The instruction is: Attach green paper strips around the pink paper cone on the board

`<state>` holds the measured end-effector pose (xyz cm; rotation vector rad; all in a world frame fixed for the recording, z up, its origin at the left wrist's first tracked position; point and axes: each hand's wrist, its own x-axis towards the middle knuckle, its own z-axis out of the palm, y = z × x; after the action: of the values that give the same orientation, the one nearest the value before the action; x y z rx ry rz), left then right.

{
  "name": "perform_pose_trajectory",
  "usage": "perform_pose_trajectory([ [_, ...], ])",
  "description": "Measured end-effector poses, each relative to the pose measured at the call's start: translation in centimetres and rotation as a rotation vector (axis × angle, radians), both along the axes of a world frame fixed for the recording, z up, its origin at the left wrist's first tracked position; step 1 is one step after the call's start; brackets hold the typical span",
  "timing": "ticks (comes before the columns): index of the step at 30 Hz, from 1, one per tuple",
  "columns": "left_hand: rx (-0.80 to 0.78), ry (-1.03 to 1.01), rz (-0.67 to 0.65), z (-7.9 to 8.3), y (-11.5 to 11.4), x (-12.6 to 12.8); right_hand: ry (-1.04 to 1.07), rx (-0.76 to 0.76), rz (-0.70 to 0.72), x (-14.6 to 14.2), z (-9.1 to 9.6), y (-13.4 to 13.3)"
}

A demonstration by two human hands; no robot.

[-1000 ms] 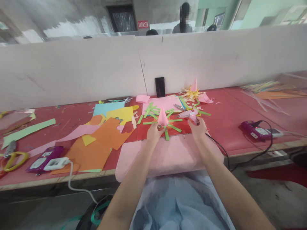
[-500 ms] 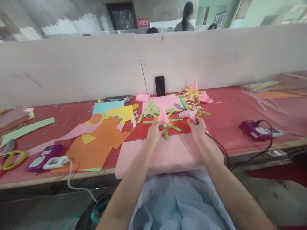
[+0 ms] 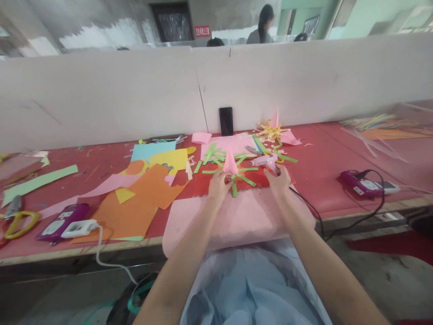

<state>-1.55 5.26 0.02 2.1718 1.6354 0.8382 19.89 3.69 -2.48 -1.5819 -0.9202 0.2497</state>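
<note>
In front of me stands a paper craft with a pink cone (image 3: 230,163) in its middle and green paper strips (image 3: 248,180) spreading out around an orange base. My left hand (image 3: 219,186) is closed at the left edge of this craft, its fingertips by the cone's foot. To the right, my right hand (image 3: 280,181) is closed on the handle of a pink glue gun (image 3: 265,160), whose nozzle points left towards the strips. A black cord (image 3: 307,202) runs from beneath that hand. Both hands rest over a red sheet (image 3: 260,179), with a pink pad (image 3: 203,214) nearer to me.
Orange paper (image 3: 131,212), yellow paper (image 3: 169,160) and scissors (image 3: 20,221) lie left. Purple devices (image 3: 62,221) sit near the edge. A phone (image 3: 226,121) leans on the white partition (image 3: 135,95). A second cone craft (image 3: 273,128) stands behind. A person (image 3: 262,29) is beyond.
</note>
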Motion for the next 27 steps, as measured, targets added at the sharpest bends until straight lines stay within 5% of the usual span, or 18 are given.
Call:
perform_pose_trajectory([
  [12, -0.039, 0.046, 0.055, 0.3, -0.1, 0.1, -0.011, 0.006, 0.015, 0.1, -0.1, 0.0],
  [27, -0.035, 0.125, 0.098, 0.6, -0.7, 0.5, -0.263, -0.043, 0.09, -1.2, 0.8, -1.0],
])
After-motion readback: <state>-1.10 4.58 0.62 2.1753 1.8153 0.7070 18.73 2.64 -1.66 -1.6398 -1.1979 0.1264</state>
